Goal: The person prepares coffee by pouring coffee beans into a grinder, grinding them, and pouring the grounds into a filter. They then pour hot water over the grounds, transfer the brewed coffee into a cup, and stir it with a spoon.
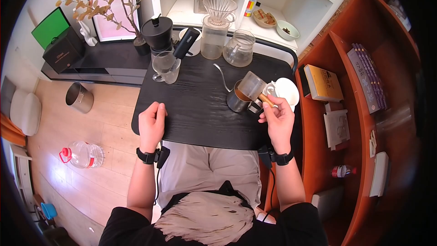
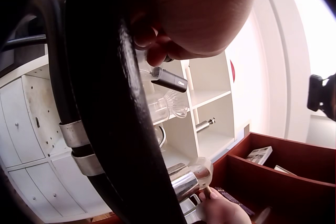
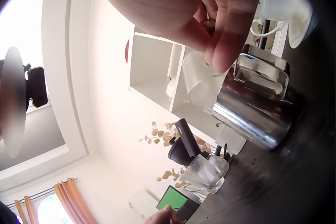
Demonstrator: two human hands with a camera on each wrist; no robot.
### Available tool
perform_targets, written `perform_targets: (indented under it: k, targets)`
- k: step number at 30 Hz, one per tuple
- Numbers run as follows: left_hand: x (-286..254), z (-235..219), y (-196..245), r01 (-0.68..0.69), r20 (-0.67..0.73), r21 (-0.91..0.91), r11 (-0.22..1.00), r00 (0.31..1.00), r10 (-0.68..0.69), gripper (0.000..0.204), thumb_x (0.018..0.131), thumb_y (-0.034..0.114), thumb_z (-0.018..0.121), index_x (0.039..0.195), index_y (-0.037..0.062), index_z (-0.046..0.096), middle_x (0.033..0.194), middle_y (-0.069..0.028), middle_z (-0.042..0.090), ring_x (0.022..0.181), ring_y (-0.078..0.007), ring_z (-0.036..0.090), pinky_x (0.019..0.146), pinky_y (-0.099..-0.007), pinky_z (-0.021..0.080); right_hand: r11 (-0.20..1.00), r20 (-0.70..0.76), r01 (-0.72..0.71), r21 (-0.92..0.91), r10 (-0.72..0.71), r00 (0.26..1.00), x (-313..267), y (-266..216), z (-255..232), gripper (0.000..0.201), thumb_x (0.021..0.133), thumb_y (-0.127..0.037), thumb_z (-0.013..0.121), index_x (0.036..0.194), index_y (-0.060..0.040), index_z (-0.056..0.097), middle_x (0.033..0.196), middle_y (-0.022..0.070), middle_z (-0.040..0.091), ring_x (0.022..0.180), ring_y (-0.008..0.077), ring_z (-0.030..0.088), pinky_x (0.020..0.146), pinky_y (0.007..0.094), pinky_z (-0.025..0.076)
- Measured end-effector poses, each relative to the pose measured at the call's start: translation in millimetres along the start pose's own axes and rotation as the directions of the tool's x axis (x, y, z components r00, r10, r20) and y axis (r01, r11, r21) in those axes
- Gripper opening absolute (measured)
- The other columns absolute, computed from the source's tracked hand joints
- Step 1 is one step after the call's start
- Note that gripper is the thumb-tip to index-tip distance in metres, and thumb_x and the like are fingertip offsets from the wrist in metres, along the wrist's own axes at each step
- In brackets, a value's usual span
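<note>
My right hand (image 1: 278, 117) pinches the wooden handle (image 1: 266, 100) of a small clear cup (image 1: 252, 85). The cup is tilted over the open top of a steel gooseneck kettle (image 1: 237, 102), which stands on the black table (image 1: 195, 114). In the right wrist view the cup (image 3: 201, 81) overlaps the rim of the kettle (image 3: 254, 109), whose wire-like handle faces the hand. My left hand (image 1: 151, 125) lies at the table's near left edge, fingers loosely curled and holding nothing. Right of the kettle sits white crockery (image 1: 287, 92).
Along the table's back are a glass mug (image 1: 167, 67), a black grinder (image 1: 157, 34), a black handheld device (image 1: 186, 43), a ribbed dripper (image 1: 220, 9) on a clear vessel (image 1: 214, 41), and a glass server (image 1: 239, 49). A red-brown bookshelf (image 1: 355, 155) borders the right side.
</note>
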State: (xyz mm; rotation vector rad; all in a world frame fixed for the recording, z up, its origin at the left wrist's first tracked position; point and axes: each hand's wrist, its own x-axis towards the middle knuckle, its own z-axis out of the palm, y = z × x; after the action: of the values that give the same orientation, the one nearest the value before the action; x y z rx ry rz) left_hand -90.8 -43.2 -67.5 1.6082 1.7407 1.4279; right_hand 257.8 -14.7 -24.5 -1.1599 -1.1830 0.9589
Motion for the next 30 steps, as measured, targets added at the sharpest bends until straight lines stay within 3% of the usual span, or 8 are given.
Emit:
perform_targets:
  k: [2,4,7,11,17,21,27,30]
  targets:
    - [0,1,0,0.013,0.010,-0.002,1.000,1.000,-0.013,0.038,0.110,0.021,0.057,0.077,0.0012,0.059,0.061,-0.0017,0.048,0.059,-0.0085,0.041,0.055,-0.0304,0.034,1.000,0.002,0.001,-0.001,-0.001,1.000,0,-3,0,0.024,0.103,-0.002,0.068,0.126,0.0019,0.065,0.087,0.0064,0.072,0.070,0.0083,0.068,0.060,0.0241,0.061]
    - [1,1,-3,-0.020,-0.014,0.003,1.000,1.000,0.020,0.035,0.108,0.019,0.060,0.078,0.0011,0.061,0.059,-0.0082,0.053,0.052,-0.0137,0.046,0.053,-0.0328,0.038,1.000,0.003,0.003,-0.003,-0.003,1.000,1,-8,0,0.024,0.103,-0.002,0.068,0.126,0.0020,0.065,0.087,0.0064,0.072,0.070,0.0082,0.068,0.060,0.0239,0.061]
    - [0,1,-3,-0.015,-0.015,0.005,1.000,1.000,0.015,0.035,0.108,0.019,0.060,0.078,0.0012,0.061,0.059,-0.0076,0.052,0.052,-0.0130,0.046,0.052,-0.0326,0.037,1.000,-0.019,-0.017,0.015,0.017,1.000,3,-13,0,0.023,0.103,-0.003,0.068,0.126,0.0019,0.065,0.090,0.0071,0.072,0.070,0.0079,0.067,0.060,0.0236,0.061]
    - [0,1,-4,-0.003,-0.008,-0.002,1.000,1.000,0.003,0.036,0.109,0.019,0.059,0.078,0.0012,0.060,0.059,-0.0061,0.052,0.054,-0.0117,0.044,0.053,-0.0319,0.037,0.997,-0.022,0.066,0.029,-0.065,0.998,5,-10,3,0.022,0.102,-0.001,0.069,0.124,0.0013,0.066,0.089,0.0057,0.071,0.070,0.0071,0.067,0.060,0.0227,0.059]
    - [0,1,-4,0.004,0.006,-0.001,1.000,1.000,-0.004,0.036,0.109,0.019,0.058,0.078,0.0007,0.058,0.062,-0.0053,0.052,0.056,-0.0109,0.043,0.055,-0.0309,0.036,0.932,-0.070,0.248,-0.263,-0.275,0.959,-3,-3,13,0.021,0.098,0.003,0.073,0.119,0.0008,0.069,0.075,0.0024,0.069,0.065,0.0053,0.068,0.059,0.0208,0.055]
    - [0,0,-7,0.021,0.026,0.017,1.000,0.999,-0.022,0.037,0.110,0.021,0.056,0.079,0.0009,0.057,0.062,-0.0052,0.051,0.056,-0.0114,0.043,0.055,-0.0316,0.036,0.901,-0.049,0.293,-0.321,-0.324,0.945,-4,2,12,0.020,0.096,0.004,0.074,0.116,0.0011,0.070,0.089,0.0055,0.071,0.067,0.0054,0.067,0.059,0.0223,0.054]
    - [0,1,-8,0.018,0.022,0.040,0.999,1.000,-0.019,0.038,0.110,0.021,0.055,0.079,0.0014,0.057,0.062,-0.0054,0.050,0.056,-0.0123,0.043,0.055,-0.0322,0.036,0.907,-0.054,0.289,-0.306,-0.319,0.946,-5,2,12,0.019,0.096,0.004,0.074,0.115,0.0015,0.071,0.091,0.0062,0.071,0.069,0.0057,0.067,0.059,0.0225,0.055]
    - [0,1,-8,0.014,0.025,0.032,0.999,1.000,-0.015,0.038,0.111,0.021,0.055,0.078,0.0014,0.057,0.061,-0.0052,0.050,0.056,-0.0118,0.042,0.055,-0.0320,0.035,0.958,-0.052,0.180,-0.221,-0.196,0.979,-3,-2,9,0.019,0.098,0.002,0.072,0.117,0.0013,0.070,0.090,0.0062,0.071,0.071,0.0067,0.069,0.059,0.0228,0.057]
